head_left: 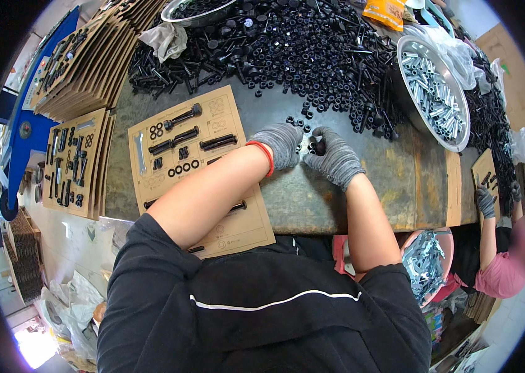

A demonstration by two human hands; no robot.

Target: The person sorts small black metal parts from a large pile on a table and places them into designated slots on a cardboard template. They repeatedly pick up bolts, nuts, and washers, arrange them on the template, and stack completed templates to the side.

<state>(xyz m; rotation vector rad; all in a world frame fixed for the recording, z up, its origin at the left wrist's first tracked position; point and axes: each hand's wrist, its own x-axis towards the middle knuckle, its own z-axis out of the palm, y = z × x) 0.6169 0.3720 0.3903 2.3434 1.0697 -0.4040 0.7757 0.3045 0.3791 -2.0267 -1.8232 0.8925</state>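
Both my hands wear grey knit gloves and meet over the metal table top. My left hand (281, 144) has its fingers curled around small black nuts. My right hand (335, 158) pinches a small black part (318, 146) against the left one. A few loose black nuts (296, 121) lie just beyond my fingers. Under my left forearm lies a brown cardboard sheet (213, 118) with black bolts, washers and a wrench set in its cut-outs.
A big heap of black nuts and bolts (293, 50) covers the far table. A steel bowl of silver sleeves (433, 90) stands at the right. Stacks of filled cardboard sheets (73, 158) lie at the left. Another person's gloved hand (485, 200) works at the right edge.
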